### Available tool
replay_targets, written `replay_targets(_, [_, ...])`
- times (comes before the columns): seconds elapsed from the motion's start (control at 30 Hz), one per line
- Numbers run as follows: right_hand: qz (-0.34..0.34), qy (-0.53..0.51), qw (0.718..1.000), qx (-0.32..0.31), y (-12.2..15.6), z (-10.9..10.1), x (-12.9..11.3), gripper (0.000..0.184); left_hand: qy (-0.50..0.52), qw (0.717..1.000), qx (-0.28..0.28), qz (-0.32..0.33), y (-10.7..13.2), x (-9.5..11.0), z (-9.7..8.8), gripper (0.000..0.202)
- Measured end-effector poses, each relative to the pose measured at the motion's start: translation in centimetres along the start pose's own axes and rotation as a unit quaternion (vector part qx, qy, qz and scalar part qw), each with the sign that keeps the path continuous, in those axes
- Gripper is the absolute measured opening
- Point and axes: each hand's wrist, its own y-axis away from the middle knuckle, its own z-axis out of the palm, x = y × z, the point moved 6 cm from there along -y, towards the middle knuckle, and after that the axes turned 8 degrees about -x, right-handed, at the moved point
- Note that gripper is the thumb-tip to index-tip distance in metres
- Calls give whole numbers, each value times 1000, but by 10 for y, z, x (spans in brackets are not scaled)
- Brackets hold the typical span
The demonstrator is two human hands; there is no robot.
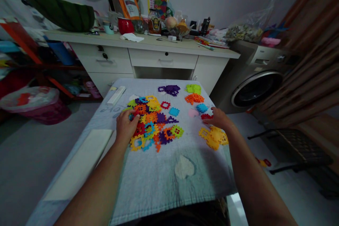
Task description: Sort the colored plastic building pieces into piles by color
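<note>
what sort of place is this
Probably a room in a home: a grey front-loading washing machine, a long white drawer counter crowded with household items, and a low cloth-covered table with colourful plastic toy pieces.

A home: washing machine [245, 72], brown curtain [308, 67].

The left hand [127, 125] and right hand [220, 118] are bare; behind each grip, the forearms [253, 171] (bare too) taper toward the wrists [122, 143].
</note>
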Motion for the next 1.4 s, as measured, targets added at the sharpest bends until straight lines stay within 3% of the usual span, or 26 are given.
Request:
replay_targets(0.1, [-12,0,1000,23,21,-7,-2,48,4,1000,0,-2,0,0,0,24])
replay_targets(0.2, [-77,-12,997,10,47,-4,-14,24,7,1000,2,0,0,0,0,24])
replay_targets(0.3, [-155,-8,988,9,72,6,-35,22,8,1000,6,9,-1,-1,1,25])
replay_targets(0.43, [-191,28,981,-3,90,25,-54,32,12,1000,9,12,-1,-3,2,26])
replay_targets(0.6, [-189,52,981,-2,92,34,-48,34,11,1000,6,1,-1,-6,1,28])
replay_targets(0.77, [-163,54,985,-11,91,31,-41,36,2,1000,5,3,-1,-6,2,28])
replay_targets(0.9, [-198,12,980,-27,93,22,-73,28,0,1000,7,3,-1,-5,2,27])
replay_targets(1.0, [-265,-33,962,-54,94,24,-114,41,3,1000,8,4,-1,-5,2,26])
replay_targets(1.1, [-284,-42,955,-75,89,33,-141,47,5,1000,8,10,-1,-4,2,25])
replay_targets(1.27, [-284,-60,952,-92,81,41,-146,27,4,1000,4,17,-2,-4,3,23])
replay_targets(1.4, [-295,-93,948,-69,69,29,-134,26,-13,1000,9,23,-1,-4,2,24])
